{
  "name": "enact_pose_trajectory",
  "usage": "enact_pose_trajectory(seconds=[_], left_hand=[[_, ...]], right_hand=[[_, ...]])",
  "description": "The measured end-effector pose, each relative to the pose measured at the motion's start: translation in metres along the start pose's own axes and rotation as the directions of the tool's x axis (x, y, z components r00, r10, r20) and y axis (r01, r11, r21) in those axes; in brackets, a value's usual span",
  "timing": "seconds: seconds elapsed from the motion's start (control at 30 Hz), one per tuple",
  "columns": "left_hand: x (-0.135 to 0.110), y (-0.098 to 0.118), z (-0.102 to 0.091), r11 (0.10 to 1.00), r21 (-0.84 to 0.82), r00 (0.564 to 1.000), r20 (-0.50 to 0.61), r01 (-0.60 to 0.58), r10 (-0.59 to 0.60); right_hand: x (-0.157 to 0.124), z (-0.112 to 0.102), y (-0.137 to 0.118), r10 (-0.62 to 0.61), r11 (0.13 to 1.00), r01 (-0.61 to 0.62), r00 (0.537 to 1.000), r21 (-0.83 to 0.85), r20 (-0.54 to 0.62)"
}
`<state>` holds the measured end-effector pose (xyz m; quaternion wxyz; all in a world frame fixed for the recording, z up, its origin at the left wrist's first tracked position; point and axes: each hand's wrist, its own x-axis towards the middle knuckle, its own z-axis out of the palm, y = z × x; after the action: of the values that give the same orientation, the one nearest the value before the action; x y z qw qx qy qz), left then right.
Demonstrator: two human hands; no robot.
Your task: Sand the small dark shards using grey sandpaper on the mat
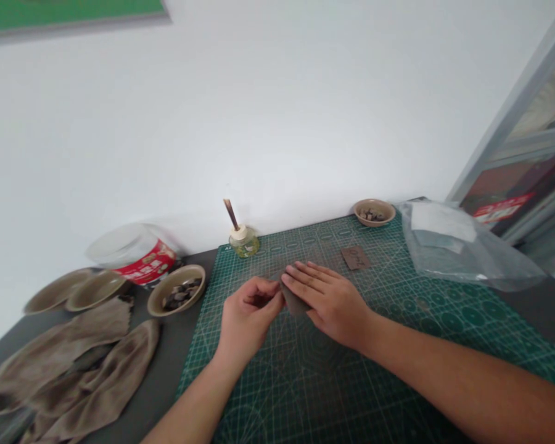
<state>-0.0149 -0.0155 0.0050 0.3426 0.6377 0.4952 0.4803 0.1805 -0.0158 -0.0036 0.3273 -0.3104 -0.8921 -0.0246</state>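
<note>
- A folded dark grey-brown sheet (295, 301), its material too small to tell, sits just above the green cutting mat's surface, near the mat's middle, between the two hands.
- The hands are together on it: the left hand (252, 311) has curled fingers pinching its left end, and the right hand (326, 302) lies over it with fingers nearly flat and spread.
- The green printed cutting mat (398, 345) lies under both hands on a dark grey tabletop (166, 361).
- A small brown rectangular piece (356, 258) lies on the mat, beyond the right hand.
- A tan round bowl of dark and pale pebbles (374, 212) stands at the mat's far edge.
- A small glass jar with a cream cap and wooden stick (243, 242) stands near the mat's far left corner.
- A clear plastic bag (462, 246) lies at the far right.
- Left of the mat are a second tan pebble bowl (176, 290), two shallow tan dishes (95, 290), a plastic tub with a red label (134, 253) and stained brownish cloths (74, 364).
</note>
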Motion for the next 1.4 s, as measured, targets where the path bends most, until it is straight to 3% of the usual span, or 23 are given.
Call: enact_pose_trajectory(seconds=[0.3, 0.6, 0.7, 0.8, 0.97, 1.07, 1.2, 1.4], left_hand=[[0.001, -0.003, 0.001, 0.998, -0.050, 0.999, 0.015, 0.033, -0.032], [0.001, 0.004, 0.004, 0.989, -0.149, 1.000, -0.004, 0.015, -0.016], [-0.001, 0.004, 0.005, 0.979, -0.202, 1.000, 0.001, 0.015, -0.015], [0.000, 0.004, 0.005, 0.968, -0.251, 1.000, 0.016, 0.016, -0.013], [0.006, 0.003, 0.005, 0.952, -0.306, 0.999, 0.028, 0.028, -0.020], [0.007, 0.004, 0.006, 0.932, -0.349, 0.995, 0.053, 0.102, -0.089], [0.004, 0.007, 0.006, 0.937, -0.295, 0.980, 0.121, 0.186, -0.156], [0.003, 0.004, 0.003, 0.994, -0.087, 0.996, 0.073, 0.064, -0.058]], right_hand=[[0.001, 0.001, 0.005, -0.013, 1.000, 0.013, 1.000, -0.008, 0.020], [0.001, 0.005, -0.002, 0.044, 0.985, -0.034, 0.998, 0.172, -0.053], [0.001, 0.008, 0.002, 0.166, 0.955, -0.163, 0.986, 0.249, 0.008], [0.002, 0.009, 0.006, 0.335, 0.891, -0.338, 0.940, 0.303, 0.064], [0.005, 0.003, 0.002, 0.431, 0.839, -0.380, 0.901, 0.389, -0.048], [0.004, 0.001, 0.000, 0.384, 0.861, -0.311, 0.916, 0.401, -0.114], [0.003, 0.005, -0.002, 0.211, 0.924, -0.142, 0.963, 0.354, -0.166], [0.001, 0.011, -0.004, 0.048, 0.971, -0.018, 0.992, 0.240, -0.121]])
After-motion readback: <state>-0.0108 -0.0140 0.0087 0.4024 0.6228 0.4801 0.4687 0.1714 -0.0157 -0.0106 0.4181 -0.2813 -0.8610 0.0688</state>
